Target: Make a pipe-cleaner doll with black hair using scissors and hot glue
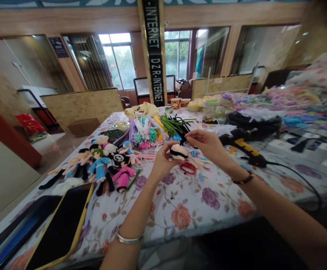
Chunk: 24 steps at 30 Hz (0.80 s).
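My left hand [161,162] is closed around a small doll head [179,151], pale with black on top, held above the flowered tablecloth [180,210]. My right hand [205,144] pinches a thin black pipe cleaner [183,141] just above the head. Red scissors [188,167] lie on the cloth right under my hands. Several finished pipe-cleaner dolls [104,165] lie to the left. A black and yellow glue gun [243,148] rests to the right of my right wrist.
A pile of coloured pipe cleaners [157,129] sits behind my hands. A phone in a yellow case [63,225] lies near the table's front left edge. Bags and craft stock [293,101] crowd the right side. The glue gun's cord [301,176] trails right.
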### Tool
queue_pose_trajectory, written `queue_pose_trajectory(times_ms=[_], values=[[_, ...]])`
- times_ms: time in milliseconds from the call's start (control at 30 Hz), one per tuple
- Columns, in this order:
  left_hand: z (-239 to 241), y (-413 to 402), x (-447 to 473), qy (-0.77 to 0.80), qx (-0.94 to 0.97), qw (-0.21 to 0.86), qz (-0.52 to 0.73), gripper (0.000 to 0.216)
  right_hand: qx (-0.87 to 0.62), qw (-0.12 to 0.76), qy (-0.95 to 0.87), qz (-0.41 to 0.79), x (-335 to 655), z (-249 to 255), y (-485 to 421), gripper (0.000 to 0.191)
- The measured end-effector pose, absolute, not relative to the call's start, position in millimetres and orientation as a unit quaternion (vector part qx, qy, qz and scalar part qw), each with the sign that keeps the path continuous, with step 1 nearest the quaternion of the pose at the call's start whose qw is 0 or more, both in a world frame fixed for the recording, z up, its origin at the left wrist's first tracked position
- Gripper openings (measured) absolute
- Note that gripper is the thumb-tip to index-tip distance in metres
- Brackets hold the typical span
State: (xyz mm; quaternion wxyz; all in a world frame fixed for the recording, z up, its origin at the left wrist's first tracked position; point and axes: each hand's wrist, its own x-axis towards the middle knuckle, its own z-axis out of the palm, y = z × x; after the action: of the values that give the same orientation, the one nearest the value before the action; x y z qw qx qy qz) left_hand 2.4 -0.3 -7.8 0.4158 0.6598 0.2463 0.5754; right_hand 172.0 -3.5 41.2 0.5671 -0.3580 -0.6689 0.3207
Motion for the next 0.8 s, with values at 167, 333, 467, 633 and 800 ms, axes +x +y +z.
queue_pose_trajectory(times_ms=[167, 333, 467, 633, 800], values=[[-5.7, -1.3, 2.8, 0.244, 0.655, 0.414, 0.584, 0.058, -0.398, 0.529, -0.720, 0.210, 173.0, 49.4, -15.3, 0.022], [-6.6, -1.3, 2.0, 0.243, 0.662, 0.412, 0.577, 0.056, -0.364, 0.522, -0.703, 0.317, 172.4, 52.2, -17.5, 0.024], [-8.3, -0.2, 1.5, 0.252, 0.661, 0.417, 0.571, 0.057, -0.355, 0.512, -0.677, 0.391, 174.7, 54.0, -17.2, 0.029], [-8.2, -0.4, 1.5, 0.253, 0.659, 0.427, 0.566, 0.057, -0.345, 0.505, -0.670, 0.421, 175.9, 55.0, -16.0, 0.033], [-5.6, -3.4, 2.0, 0.261, 0.660, 0.427, 0.560, 0.055, -0.378, 0.555, -0.694, 0.259, 175.7, 50.9, -13.8, 0.029]])
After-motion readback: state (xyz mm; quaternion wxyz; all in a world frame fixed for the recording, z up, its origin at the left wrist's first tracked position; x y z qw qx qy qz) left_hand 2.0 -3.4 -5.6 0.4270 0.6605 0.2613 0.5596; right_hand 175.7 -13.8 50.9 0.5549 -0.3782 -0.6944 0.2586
